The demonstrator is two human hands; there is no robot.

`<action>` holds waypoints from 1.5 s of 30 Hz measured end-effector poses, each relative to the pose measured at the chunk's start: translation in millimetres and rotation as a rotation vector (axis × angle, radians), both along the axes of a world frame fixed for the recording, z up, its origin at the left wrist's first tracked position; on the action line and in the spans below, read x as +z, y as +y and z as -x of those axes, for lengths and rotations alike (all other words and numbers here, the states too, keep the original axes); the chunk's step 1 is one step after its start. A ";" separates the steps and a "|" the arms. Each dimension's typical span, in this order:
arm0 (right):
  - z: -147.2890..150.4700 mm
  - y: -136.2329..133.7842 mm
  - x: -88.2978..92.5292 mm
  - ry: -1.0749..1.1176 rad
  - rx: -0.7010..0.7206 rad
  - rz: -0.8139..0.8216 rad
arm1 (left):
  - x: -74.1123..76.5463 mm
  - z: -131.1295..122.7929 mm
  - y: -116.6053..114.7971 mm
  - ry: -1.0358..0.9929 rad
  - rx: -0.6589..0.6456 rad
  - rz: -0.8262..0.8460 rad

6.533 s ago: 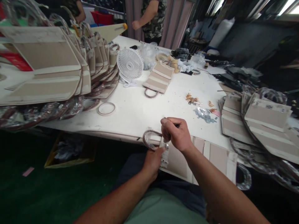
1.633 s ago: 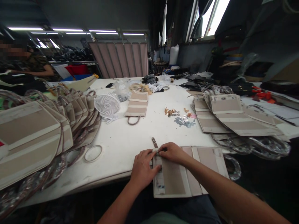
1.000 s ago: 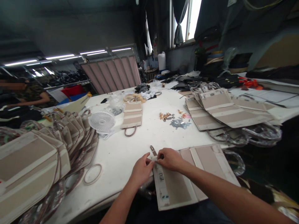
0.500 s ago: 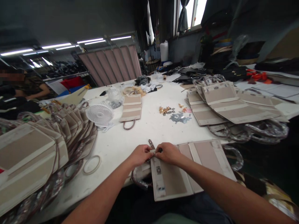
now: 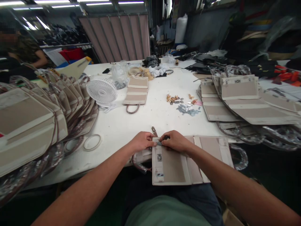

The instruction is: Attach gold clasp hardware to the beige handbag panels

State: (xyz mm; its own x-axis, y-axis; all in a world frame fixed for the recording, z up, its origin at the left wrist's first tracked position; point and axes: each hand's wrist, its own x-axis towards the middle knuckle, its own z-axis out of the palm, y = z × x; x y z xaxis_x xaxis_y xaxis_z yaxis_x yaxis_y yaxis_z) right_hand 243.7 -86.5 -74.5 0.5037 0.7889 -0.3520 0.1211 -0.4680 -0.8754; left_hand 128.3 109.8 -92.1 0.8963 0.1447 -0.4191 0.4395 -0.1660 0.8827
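Panels in a left stack are lying far to the left of the left hand, and a right stack is lying to the right of the right hand, so both are narrowing the sideways room. Between the left hand and the left stack, a pale ring is lying flat. Beyond the hands, a white fan is standing near another panel; golden parts and grey strips are lying ahead of the right hand. Farther past the left hand, a red container is standing; what it is holding, I cannot tell.

Under both hands, the beige work panel is reaching over the near edge of the table toward the lap. Both hands are bending their fingers nearly together at its far left corner, around a small grey piece. The right hand is also keeping a dark thing in its curled fingers; whether the left is gripping or only pressing, I cannot tell. White surface is stretching from the fingertips toward the golden parts.
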 end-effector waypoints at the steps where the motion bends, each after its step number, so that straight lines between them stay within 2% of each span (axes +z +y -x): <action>1: -1.2 -1.3 -0.2 0.020 -0.008 0.011 | -0.4 0.0 0.1 -0.001 0.002 0.005; 5: -3.6 -5.6 0.5 0.020 -0.025 0.046 | -0.7 0.6 0.2 -0.006 0.003 0.013; 12: 0.4 -2.3 7.5 -0.243 0.033 0.097 | 0.9 1.1 -0.1 -0.005 -0.015 -0.002; 21: 4.1 0.9 10.1 -0.098 0.035 0.093 | -0.8 -1.4 1.0 -0.017 -0.051 -0.068; 27: 5.5 3.0 10.1 -0.172 0.023 0.115 | 2.0 -1.7 -1.7 -0.027 -0.040 -0.131; 32: 5.2 5.4 4.2 -0.338 -0.003 0.097 | 6.7 -2.2 -5.0 -0.007 -0.023 -0.157; 37: 5.2 7.3 4.1 -0.283 -0.002 0.100 | 14.8 -4.8 -6.0 0.056 -0.019 -0.188; 39: 4.4 4.9 10.9 -0.265 -0.015 0.057 | 18.2 -7.3 -6.2 0.086 -0.012 -0.199; 41: 4.4 0.3 24.0 -0.240 -0.091 -0.045 | 20.2 -10.4 -6.2 0.114 0.002 -0.206; 45: 11.6 -6.9 49.4 -0.176 -0.387 -0.437 | 19.6 -16.4 -4.9 0.178 0.030 -0.169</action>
